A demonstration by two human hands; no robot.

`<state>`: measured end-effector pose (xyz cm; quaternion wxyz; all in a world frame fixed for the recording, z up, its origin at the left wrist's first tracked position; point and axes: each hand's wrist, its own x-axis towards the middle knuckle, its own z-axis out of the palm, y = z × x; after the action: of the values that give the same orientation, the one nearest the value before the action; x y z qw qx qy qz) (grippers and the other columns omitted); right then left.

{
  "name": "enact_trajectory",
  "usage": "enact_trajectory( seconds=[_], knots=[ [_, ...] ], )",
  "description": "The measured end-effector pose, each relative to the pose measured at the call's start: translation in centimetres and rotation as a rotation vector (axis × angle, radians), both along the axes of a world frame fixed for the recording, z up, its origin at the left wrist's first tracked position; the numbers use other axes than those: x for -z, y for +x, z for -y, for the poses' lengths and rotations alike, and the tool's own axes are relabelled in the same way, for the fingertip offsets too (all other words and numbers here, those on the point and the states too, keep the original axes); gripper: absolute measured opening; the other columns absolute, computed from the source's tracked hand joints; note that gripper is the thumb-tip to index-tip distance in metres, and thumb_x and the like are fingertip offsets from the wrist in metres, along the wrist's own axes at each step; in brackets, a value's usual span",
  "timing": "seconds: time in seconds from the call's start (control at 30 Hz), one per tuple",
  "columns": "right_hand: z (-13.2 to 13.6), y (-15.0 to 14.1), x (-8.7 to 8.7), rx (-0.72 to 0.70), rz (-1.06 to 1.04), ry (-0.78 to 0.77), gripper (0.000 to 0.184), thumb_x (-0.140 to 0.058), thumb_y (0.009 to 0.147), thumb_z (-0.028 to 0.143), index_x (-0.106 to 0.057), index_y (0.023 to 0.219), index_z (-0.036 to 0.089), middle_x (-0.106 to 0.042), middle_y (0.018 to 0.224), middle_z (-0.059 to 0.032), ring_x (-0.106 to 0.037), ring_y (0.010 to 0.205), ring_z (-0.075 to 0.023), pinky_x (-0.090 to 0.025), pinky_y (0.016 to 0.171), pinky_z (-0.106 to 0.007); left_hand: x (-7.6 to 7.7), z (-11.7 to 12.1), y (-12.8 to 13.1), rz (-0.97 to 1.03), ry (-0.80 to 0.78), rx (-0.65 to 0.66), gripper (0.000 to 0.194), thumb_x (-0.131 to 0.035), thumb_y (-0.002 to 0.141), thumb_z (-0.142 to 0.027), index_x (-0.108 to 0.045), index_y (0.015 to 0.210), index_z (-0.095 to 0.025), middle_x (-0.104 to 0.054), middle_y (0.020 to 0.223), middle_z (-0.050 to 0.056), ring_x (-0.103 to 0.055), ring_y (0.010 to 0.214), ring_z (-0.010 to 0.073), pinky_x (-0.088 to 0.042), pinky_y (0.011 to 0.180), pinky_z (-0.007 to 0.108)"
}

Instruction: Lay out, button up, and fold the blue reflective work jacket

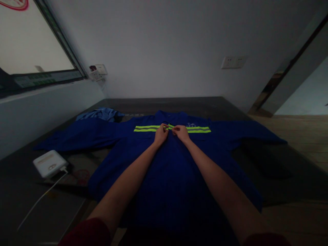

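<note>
A dark blue work jacket [164, 164] lies spread front side up on the dark table, its sleeves stretched out to both sides. Across its chest runs a yellow-green reflective strip [198, 130] with a grey middle band. At the front opening, near the strip's centre, my left hand [161, 134] pinches one edge of the jacket. Close beside it, my right hand [180, 132] pinches the opposite edge, with a bit of the strip showing between the two. Whether a button or other fastener is between the fingertips is too small to tell.
A white box-shaped device [50, 163] with a white cable [42, 195] sits at the table's left. Lighter blue crumpled cloth [101, 114] lies behind the left sleeve. The dark table [202, 101] meets a wall with sockets [233, 62]. A dark flat item [269, 164] lies at right.
</note>
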<state>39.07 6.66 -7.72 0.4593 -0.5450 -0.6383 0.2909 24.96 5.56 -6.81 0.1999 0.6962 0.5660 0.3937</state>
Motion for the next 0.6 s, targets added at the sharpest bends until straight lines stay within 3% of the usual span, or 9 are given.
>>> enact_trajectory(
  seconds=[0.13, 0.23, 0.6],
  knots=[
    [0.6, 0.0, -0.2, 0.044, 0.055, 0.069, 0.011, -0.062, 0.072, 0.013, -0.068, 0.081, 0.015, -0.070, 0.073, -0.0034, -0.064, 0.068, -0.0162, -0.047, 0.066, -0.025, 0.0, 0.1, -0.1, -0.055, 0.025, -0.009, 0.023, -0.052, 0.079, -0.011, -0.057, 0.100, -0.019, -0.061, 0.071, -0.001, -0.058, 0.068, 0.0145, -0.042, 0.065, 0.023],
    [1.0, -0.1, -0.3, 0.071, 0.208, 0.116, 0.008, -0.062, 0.077, 0.019, -0.068, 0.081, 0.015, -0.070, 0.078, -0.0047, -0.063, 0.072, -0.0162, -0.045, 0.068, -0.025, -0.1, 0.4, -0.1, -0.161, 0.055, -0.007, 0.022, -0.051, 0.082, -0.014, -0.057, 0.101, -0.022, -0.063, 0.074, -0.001, -0.059, 0.071, 0.0154, -0.041, 0.066, 0.024],
    [2.2, -0.6, -1.1, 0.065, 0.601, 0.128, 0.014, -0.055, 0.086, 0.020, -0.067, 0.092, 0.017, -0.064, 0.093, -0.0070, -0.057, 0.090, -0.0183, -0.040, 0.080, -0.027, -1.0, 1.4, 0.0, -0.496, 0.056, -0.027, 0.020, -0.054, 0.084, -0.021, -0.056, 0.103, -0.023, -0.065, 0.098, 0.005, -0.057, 0.097, 0.0207, -0.041, 0.081, 0.030]
  ],
)
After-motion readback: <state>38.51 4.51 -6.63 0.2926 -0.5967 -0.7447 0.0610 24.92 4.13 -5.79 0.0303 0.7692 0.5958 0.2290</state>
